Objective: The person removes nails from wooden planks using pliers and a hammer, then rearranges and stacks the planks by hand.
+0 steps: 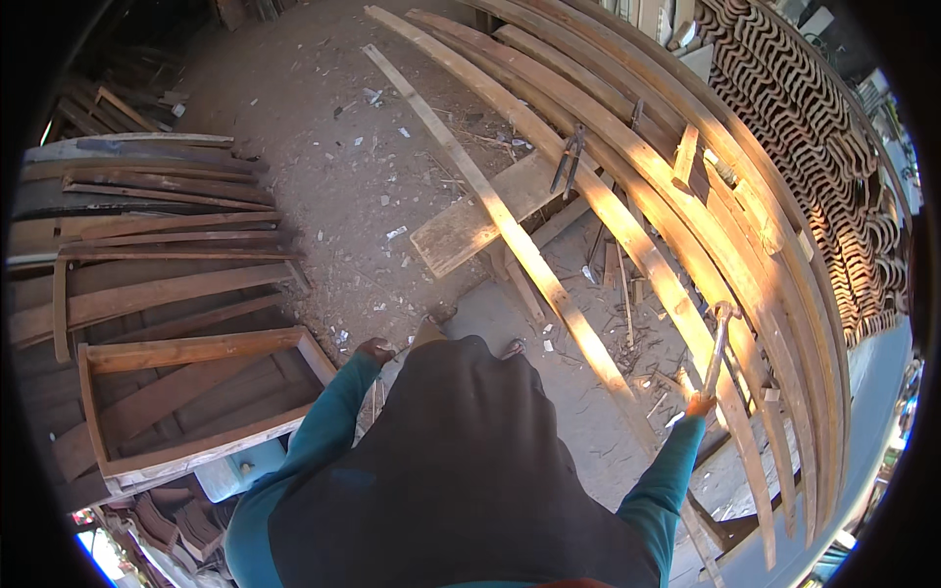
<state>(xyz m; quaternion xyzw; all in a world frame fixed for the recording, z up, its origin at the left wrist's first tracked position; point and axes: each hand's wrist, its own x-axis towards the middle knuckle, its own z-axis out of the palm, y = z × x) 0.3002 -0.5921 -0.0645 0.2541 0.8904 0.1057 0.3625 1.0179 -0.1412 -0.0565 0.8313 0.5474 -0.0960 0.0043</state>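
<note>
My right hand [700, 404] grips a hammer [718, 351] by the lower end of its handle. The hammer's head is up, over the long sunlit wooden beams [676, 294] on the right. My left hand [375, 351] hangs at my left side, away from the beams, with its fingers curled in; what they hold, if anything, is too small to make out. A pair of pincers [569, 162] rests on one beam farther off. Nearest my body runs a narrow wooden strip [529, 260], which crosses a wide plank [446, 240].
Left of me, a wooden frame like a drawer [196, 348] lies by stacked old boards [167, 211]. A short wood block [685, 155] sits on the right-hand beams. Curved roof tiles [784, 127] are piled behind them. Scraps litter the dirt floor [323, 147].
</note>
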